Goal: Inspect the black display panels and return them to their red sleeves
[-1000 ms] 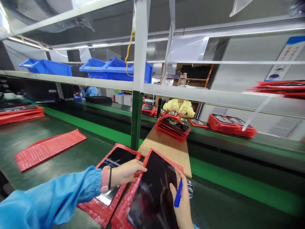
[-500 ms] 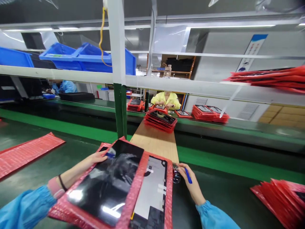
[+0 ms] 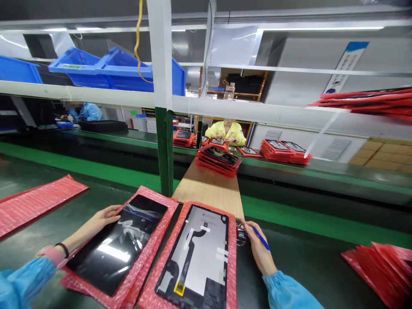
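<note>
My left hand [image 3: 104, 219] is closed at the upper left edge of a glossy black screen panel [image 3: 125, 240], with the fingertips on it. This panel lies on a red bubble-wrap bag [image 3: 161, 214], with at least one more bag beneath. Beside it a second panel [image 3: 206, 236] lies on another red bubble-wrap bag [image 3: 232, 257], its grey back up with a dark ribbon cable and yellow tape. At that bag's right edge, my right hand [image 3: 260, 249] holds a blue pen [image 3: 261, 238]. Its fingertips are by a small shiny metal object [image 3: 240, 234] that I cannot identify.
Flat red bags [image 3: 41, 201] lie at the left, and a fanned pile of them [image 3: 376, 270] at the right. A stack [image 3: 219, 161] rests on the wooden board [image 3: 209, 189]. A post [image 3: 164, 146] rises ahead. Beyond, a person in yellow [image 3: 228, 133] works.
My left hand has moved left and down with the black screen panel, uncovering the grey-backed panel and its ribbon cable. My right hand stays near the metal object, the pen still in it.
</note>
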Demonstrator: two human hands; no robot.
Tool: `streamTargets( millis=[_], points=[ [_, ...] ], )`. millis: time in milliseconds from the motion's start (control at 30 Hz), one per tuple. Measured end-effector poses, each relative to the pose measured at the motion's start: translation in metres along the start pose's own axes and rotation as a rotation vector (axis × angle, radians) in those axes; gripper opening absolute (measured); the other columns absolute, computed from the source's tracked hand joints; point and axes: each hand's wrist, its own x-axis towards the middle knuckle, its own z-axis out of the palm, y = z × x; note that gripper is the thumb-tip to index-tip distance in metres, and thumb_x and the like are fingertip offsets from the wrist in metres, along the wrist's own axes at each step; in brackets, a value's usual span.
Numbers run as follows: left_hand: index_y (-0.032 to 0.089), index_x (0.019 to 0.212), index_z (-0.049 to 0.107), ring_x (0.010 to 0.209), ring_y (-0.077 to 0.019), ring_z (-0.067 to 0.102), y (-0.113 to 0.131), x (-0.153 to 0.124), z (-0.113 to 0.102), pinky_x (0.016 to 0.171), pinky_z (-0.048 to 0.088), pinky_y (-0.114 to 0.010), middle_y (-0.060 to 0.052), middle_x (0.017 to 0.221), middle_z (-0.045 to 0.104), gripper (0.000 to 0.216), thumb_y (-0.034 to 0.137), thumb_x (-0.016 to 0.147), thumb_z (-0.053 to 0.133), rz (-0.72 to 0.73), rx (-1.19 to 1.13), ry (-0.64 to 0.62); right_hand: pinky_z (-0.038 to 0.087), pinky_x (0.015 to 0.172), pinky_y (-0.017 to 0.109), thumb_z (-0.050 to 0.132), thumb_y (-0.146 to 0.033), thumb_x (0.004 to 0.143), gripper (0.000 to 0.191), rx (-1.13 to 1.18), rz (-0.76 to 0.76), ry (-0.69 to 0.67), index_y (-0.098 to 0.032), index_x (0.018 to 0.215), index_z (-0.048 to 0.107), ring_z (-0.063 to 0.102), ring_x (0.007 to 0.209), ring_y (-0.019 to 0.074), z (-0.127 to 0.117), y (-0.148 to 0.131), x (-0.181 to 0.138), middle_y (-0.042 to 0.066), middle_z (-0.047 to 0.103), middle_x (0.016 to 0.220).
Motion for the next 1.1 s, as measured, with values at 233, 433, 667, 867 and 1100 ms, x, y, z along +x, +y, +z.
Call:
streamTargets(
  millis=[233,433,667,867,1100],
  points=[
    [0.020,0.113,0.063,0.131,-0.0328,0.048,0.018,-0.039,0.067,0.114,0.029,-0.041,-0.012,0.132,0.062,0.058,0.054,0.067,0.070,0.132,-0.015,0.014,0.045,0.096,0.035,0.065,-0.052,0.081,0.032,0.038,-0.050,0.043,-0.021,0.077,0.066,0.069,0.098,0.0249,0.005,-0.021,-0.022,0.005,0.077,0.087],
    [0.017,0.141,0.045,0.146,-0.0266,0.020,0.016,-0.094,0.157,0.120,0.013,-0.040,-0.009,0.157,0.029,0.075,0.056,0.079,0.059,-0.066,-0.276,-0.327,0.055,0.063,0.038,0.047,-0.066,0.086,0.049,0.106,0.049,-0.212,-0.025,0.112,0.054,0.070,0.066,0.0249,0.037,-0.047,-0.069,0.005,0.073,0.073],
    [0.020,0.149,0.030,0.149,-0.0243,0.002,0.000,-0.117,0.185,0.121,0.001,-0.038,-0.004,0.161,0.019,0.081,0.052,0.079,0.055,-0.120,-0.335,-0.346,0.037,0.051,0.025,0.065,-0.052,0.079,0.034,-0.222,0.089,-0.354,-0.021,0.070,0.055,0.051,0.052,0.0133,0.057,-0.051,-0.106,0.000,0.060,0.060],
    [0.016,0.152,0.016,0.149,-0.0248,-0.003,0.004,-0.127,0.184,0.121,-0.002,-0.038,-0.007,0.163,0.008,0.083,0.051,0.084,0.048,-0.112,-0.210,-0.343,0.026,0.051,0.027,0.060,-0.042,0.077,0.043,-0.558,-0.058,-0.329,-0.024,0.051,0.030,0.032,0.049,0.0122,0.061,-0.035,-0.107,-0.005,0.035,0.047],
    [0.017,0.146,0.027,0.147,-0.0282,0.017,0.019,-0.118,0.169,0.120,0.011,-0.044,-0.014,0.159,0.021,0.075,0.048,0.084,0.055,0.131,-0.089,-0.206,0.023,0.055,0.028,0.063,-0.033,0.072,0.038,-0.643,-0.074,-0.363,-0.023,0.051,0.033,0.034,0.051,0.0130,0.059,-0.030,-0.104,-0.006,0.035,0.049]
  ],
)
